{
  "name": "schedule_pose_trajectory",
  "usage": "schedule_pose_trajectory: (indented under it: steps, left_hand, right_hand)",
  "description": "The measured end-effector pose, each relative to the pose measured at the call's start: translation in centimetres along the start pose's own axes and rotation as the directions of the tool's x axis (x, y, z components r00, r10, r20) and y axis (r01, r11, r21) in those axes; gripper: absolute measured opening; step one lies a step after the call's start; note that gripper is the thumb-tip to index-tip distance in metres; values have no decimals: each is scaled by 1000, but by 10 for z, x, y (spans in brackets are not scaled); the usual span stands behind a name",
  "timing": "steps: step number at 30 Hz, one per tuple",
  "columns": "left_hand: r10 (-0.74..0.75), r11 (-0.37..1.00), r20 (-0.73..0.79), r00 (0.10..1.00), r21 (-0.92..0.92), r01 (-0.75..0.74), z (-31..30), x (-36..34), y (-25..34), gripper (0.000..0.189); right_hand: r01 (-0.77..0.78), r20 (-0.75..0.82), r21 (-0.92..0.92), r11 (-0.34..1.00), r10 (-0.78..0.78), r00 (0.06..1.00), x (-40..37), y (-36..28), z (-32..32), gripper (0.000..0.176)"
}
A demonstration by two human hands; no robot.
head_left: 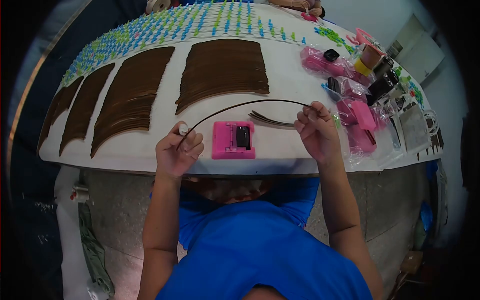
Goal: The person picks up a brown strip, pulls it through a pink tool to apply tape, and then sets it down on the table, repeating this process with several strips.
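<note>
A long, thin dark brown strip (250, 101) bows upward in an arc between my two hands, above the table. My left hand (180, 150) is closed on its left end, with something white wrapped round one finger. My right hand (318, 131) pinches the other end. Below the arc sits a small pink device (220, 141) with a glossy black part (242, 136) on its right side. A few loose dark strips (272, 120) lie just left of my right hand. Rows of similar brown strips (222, 67) are laid side by side farther back.
More brown strip rows (130, 95) cover the table's left. Many blue and green clip-like pieces (200, 22) fill the back. Pink items in clear plastic (350, 87) and a white box-like object (415, 127) crowd the right. Another person's hands (307, 6) show at the far edge.
</note>
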State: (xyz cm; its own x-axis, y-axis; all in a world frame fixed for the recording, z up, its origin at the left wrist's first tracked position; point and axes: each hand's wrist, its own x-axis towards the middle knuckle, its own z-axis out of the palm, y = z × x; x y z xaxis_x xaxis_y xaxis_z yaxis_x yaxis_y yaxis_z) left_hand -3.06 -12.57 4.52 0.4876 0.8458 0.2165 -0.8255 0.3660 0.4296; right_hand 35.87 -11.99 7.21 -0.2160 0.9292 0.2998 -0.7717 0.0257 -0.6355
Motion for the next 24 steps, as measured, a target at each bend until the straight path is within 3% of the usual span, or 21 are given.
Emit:
schedule_pose_trajectory:
  steps: [9, 11, 12, 14, 18, 20, 24]
  left_hand:
    - [134, 964, -158, 978, -210, -166, -21, -5, -14, 17]
    - [229, 898, -297, 927, -303, -319, -22, -3, -20, 18]
    - [259, 892, -315, 913, -284, -351, -22, -2, -22, 18]
    - [273, 848, -508, 817, -274, -454, -21, 3, -27, 16]
    - [301, 811, -614, 730, -237, -535, -21, 15, -32, 16]
    - [290, 825, -735, 613, -133, -549, -16, 22, -32, 18]
    - [275, 868, -698, 661, -114, -482, -33, 32, -33, 20]
  right_hand:
    - [78, -99, -214, 974, -101, 990, 6, 16, 4, 22]
    - [71, -82, -253, 965, -94, 992, 8, 17, 3, 21]
    - [77, -69, -299, 951, -102, 992, 10, 18, 3, 21]
    - [43, -95, -326, 944, -78, 992, 11, 20, 5, 20]
    - [21, -106, -511, 859, -87, 991, 19, 17, 10, 17]
    - [7, -94, -576, 817, -75, 993, 24, 16, 12, 15]
    - [-18, -74, -706, 708, -49, 996, 40, 14, 18, 12]
